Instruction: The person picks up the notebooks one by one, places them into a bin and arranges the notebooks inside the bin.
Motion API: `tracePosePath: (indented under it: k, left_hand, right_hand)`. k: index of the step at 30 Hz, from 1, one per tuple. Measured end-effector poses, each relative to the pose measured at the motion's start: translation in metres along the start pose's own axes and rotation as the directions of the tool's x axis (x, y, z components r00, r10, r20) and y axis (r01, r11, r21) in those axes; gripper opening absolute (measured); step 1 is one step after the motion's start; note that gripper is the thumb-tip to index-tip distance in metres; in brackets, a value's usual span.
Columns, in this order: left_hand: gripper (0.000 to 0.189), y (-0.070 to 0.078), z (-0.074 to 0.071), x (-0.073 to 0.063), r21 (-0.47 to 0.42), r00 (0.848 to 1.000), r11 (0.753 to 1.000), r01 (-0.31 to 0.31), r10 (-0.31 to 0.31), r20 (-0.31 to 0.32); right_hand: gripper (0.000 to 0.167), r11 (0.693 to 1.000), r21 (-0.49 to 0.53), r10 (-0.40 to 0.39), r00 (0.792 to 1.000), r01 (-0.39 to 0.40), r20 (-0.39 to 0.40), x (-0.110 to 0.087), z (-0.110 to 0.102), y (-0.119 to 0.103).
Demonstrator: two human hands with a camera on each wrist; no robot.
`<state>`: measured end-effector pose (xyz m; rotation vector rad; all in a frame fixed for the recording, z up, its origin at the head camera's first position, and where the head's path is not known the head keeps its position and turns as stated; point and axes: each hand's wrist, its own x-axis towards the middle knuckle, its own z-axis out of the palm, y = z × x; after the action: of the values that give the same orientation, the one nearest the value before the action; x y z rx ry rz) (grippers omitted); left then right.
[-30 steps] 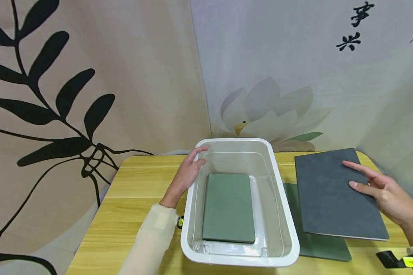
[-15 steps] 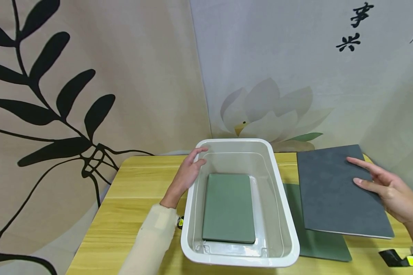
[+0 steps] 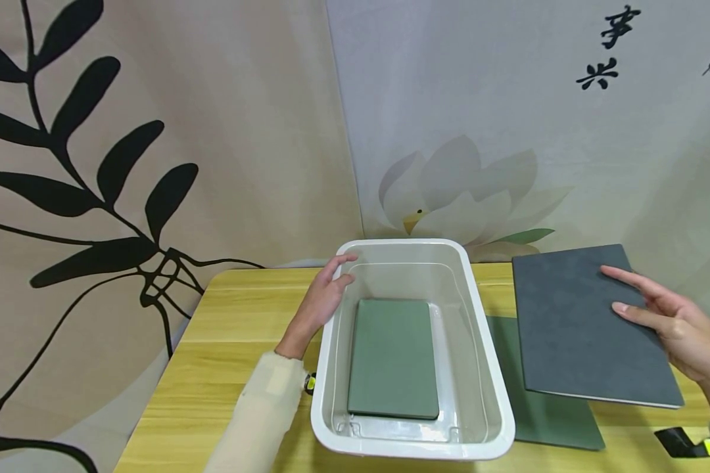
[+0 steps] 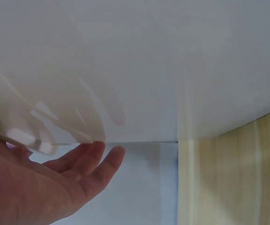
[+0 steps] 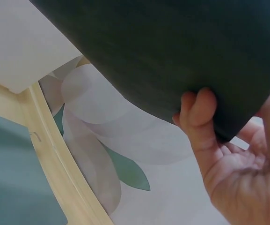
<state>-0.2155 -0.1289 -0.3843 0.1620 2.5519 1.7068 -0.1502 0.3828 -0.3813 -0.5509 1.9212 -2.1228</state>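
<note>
A white plastic bin (image 3: pixel 413 448) stands on the table, and a green notebook (image 3: pixel 393 358) lies flat inside it. My left hand (image 3: pixel 321 295) grips the bin's left rim near the far corner. Its other fingers show against the outer wall in the left wrist view. My right hand (image 3: pixel 677 325) holds a dark grey notebook (image 3: pixel 586 322) by its right edge, thumb on top. Seen from below in the right wrist view, more fingers (image 5: pixel 202 108) press its underside. Part of a larger green notebook (image 3: pixel 553 420) shows beneath, on the table right of the bin.
The wooden table (image 3: pixel 213 368) extends left of the bin and ends just behind it. Printed cloth hangings (image 3: pixel 260 131) with plant and lotus patterns stand behind and to the left.
My right hand has lifted the dark grey notebook slightly up and to the right. The left hand and the bin have stayed put.
</note>
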Motion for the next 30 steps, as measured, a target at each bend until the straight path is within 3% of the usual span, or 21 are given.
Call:
tracePosePath:
  k: [26, 30]
  left_hand:
    - [0.042, 0.0, -0.001, -0.001, -0.02, 1.0, 0.999, 0.028, -0.028, 0.01]
    - [0.041, 0.001, 0.0, -0.001, -0.02, 0.999, 0.999, 0.033, -0.033, 0.009]
  right_hand:
    - [0.06, 0.999, -0.008, -0.035, 0.994, 0.034, -0.105, 0.008, 0.012, -0.025]
    - [0.061, 0.998, 0.015, -0.059, 0.995, 0.06, -0.078, 0.011, 0.014, -0.028]
